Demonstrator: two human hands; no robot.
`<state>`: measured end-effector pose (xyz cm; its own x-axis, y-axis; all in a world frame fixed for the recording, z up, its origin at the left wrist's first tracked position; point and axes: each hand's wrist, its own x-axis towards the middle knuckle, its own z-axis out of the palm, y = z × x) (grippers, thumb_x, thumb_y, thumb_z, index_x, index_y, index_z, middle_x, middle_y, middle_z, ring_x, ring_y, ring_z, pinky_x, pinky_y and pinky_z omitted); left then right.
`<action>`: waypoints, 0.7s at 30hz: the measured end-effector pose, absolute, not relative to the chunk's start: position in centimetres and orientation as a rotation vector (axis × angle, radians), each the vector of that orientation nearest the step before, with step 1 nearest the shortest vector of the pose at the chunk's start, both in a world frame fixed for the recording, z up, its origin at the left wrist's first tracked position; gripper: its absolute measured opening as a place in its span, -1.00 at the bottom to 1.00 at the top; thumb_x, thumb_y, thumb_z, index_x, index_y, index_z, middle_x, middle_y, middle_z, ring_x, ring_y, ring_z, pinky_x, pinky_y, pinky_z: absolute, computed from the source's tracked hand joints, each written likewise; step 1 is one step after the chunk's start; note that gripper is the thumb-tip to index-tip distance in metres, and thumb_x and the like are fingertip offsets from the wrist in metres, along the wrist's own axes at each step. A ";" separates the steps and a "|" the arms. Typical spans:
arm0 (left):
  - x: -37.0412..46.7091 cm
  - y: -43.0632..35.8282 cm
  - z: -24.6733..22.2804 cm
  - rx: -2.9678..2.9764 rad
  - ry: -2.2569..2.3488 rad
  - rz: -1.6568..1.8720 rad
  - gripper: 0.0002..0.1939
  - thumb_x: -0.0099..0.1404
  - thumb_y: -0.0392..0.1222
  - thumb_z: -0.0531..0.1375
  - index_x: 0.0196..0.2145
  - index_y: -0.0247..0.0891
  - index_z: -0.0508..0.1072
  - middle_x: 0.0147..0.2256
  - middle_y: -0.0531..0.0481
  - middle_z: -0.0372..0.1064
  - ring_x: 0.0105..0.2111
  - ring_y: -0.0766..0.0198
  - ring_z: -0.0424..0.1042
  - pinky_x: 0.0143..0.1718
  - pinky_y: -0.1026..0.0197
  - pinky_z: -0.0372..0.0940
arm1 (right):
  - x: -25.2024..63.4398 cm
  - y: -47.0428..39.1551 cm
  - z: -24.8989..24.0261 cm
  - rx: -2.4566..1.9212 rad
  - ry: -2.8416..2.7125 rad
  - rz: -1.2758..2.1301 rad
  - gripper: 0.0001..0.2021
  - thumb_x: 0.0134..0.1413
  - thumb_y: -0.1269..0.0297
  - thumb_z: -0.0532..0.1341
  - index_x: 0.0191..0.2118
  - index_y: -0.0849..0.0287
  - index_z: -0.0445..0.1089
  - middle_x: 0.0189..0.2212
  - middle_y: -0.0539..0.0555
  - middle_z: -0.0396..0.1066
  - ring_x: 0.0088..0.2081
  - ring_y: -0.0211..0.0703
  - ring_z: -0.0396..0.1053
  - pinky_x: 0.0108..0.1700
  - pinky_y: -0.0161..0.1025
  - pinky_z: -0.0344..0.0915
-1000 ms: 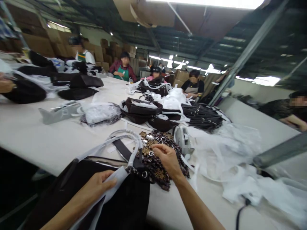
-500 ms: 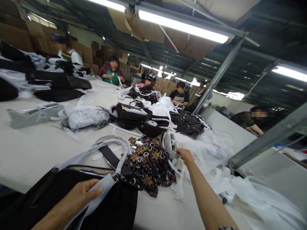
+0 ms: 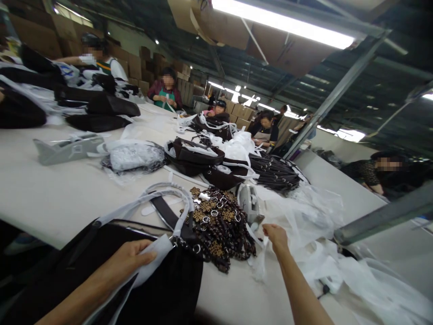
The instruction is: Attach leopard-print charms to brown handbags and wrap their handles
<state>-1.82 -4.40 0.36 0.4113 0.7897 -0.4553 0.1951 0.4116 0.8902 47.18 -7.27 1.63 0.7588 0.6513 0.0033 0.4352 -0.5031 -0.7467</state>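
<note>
A dark handbag (image 3: pixel 169 289) lies in front of me, its handle (image 3: pixel 162 187) covered in white wrapping. My left hand (image 3: pixel 131 259) is closed round a white-wrapped strap (image 3: pixel 157 253), with the thumb on top, near the metal ring at the bag's edge. To the right, my right hand (image 3: pixel 276 235) has its fingers pinched together just beside a grey tape dispenser (image 3: pixel 249 205). Whatever sits in that pinch, if anything, is too small to make out. Between the hands is a heap of dark charms (image 3: pixel 219 225) with leopard-print flower shapes and metal rings.
Brown bags (image 3: pixel 194 155), a pile of dark straps (image 3: pixel 275 171) and a plastic-wrapped bundle (image 3: pixel 135 158) lie farther back. Another tape dispenser (image 3: pixel 69 146) stands at left. White wrapping sheets (image 3: pixel 324 266) and a metal post (image 3: pixel 389 216) are at right. Several people work around the tables.
My right hand has drawn away from the tape dispenser, a little toward me and to the right. The left hand keeps its hold on the strap. The whole view has shifted slightly.
</note>
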 end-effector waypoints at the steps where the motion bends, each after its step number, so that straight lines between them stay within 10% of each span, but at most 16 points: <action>1: -1.8 -4.6 0.6 1.118 1.126 0.508 -0.57 0.01 0.08 0.30 -0.31 -0.35 0.49 -0.49 0.04 0.42 -0.54 0.30 0.30 -0.50 0.32 0.11 | 47.0 -7.5 1.9 -2.180 -0.809 0.356 -0.79 -0.10 0.30 0.31 -0.65 0.21 0.42 -0.73 0.02 0.36 -0.56 -0.14 0.36 -0.45 -0.23 0.27; 8: -1.4 -5.3 2.0 1.130 1.136 0.613 -0.70 -0.03 -0.02 0.27 -0.46 -0.35 0.43 -0.59 0.12 0.24 -0.61 0.40 0.10 -0.57 0.32 -0.07 | 33.6 -6.8 5.5 -1.536 -0.945 0.879 -0.60 -0.18 0.07 0.42 -0.19 0.19 0.51 -0.39 0.04 0.54 -0.37 -0.20 0.42 -0.29 -0.29 0.35; 21: -1.3 -6.1 1.7 1.528 1.345 0.664 -0.71 0.17 -0.01 0.18 -0.39 -0.32 0.49 -0.48 0.01 0.41 -0.48 0.27 0.31 -0.48 0.28 0.06 | 14.6 -6.4 3.1 -1.558 -1.369 1.194 -0.75 -0.08 0.19 0.31 -0.36 0.12 0.22 -0.61 -0.11 0.35 -0.58 -0.25 0.32 -0.56 -0.36 0.25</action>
<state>-1.34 -6.10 1.66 0.2441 0.9514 -0.1878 0.4297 0.0675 0.9005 14.62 -6.42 3.11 0.0017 0.9848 -0.1739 0.3058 -0.1661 -0.9375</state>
